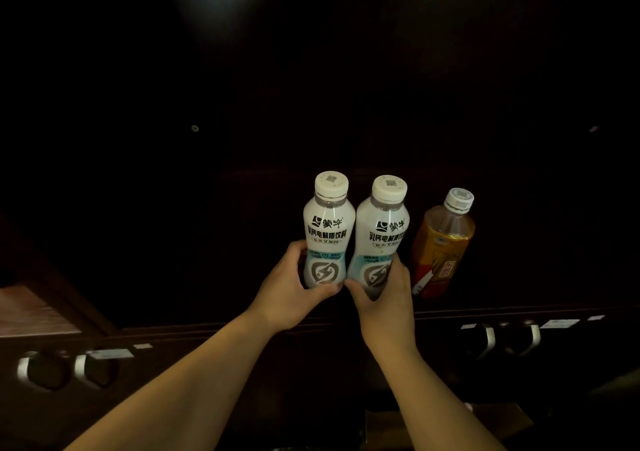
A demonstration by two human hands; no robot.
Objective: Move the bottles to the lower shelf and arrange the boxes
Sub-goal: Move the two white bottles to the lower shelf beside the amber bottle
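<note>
1. Head view: your left hand [289, 298] is wrapped around the lower body of the left white bottle [325, 232], thumb across the front near its base and fingers curled behind it.
2. Your right hand [384, 298] grips the lower body of the right white bottle [381, 239] the same way, thumb at the front under the label and fingers around its right side.
3. The two white bottles stand close together, touching or nearly so at the shoulder; the right one tilts a little to the right. Both carry white caps and blue-grey labels with a lightning mark low down.
4. Your thumbs nearly meet between the two bottle bases; I cannot tell whether they touch.
5. Just to the right of your right hand stands an amber bottle [443, 243] with a white cap and an orange-red label. It leans right and neither hand touches it.
6. All three bottles sit inside a very dark shelf [519, 308] recess. Its front edge runs under your wrists, and whether the white bottles rest on the shelf or are lifted off it cannot be told.
7. Below that edge, metal ring handles [490, 338] show on the right and another pair on the left, with small pale labels beside them.
8. A brown wooden surface [31, 312] shows at the far left.
</note>
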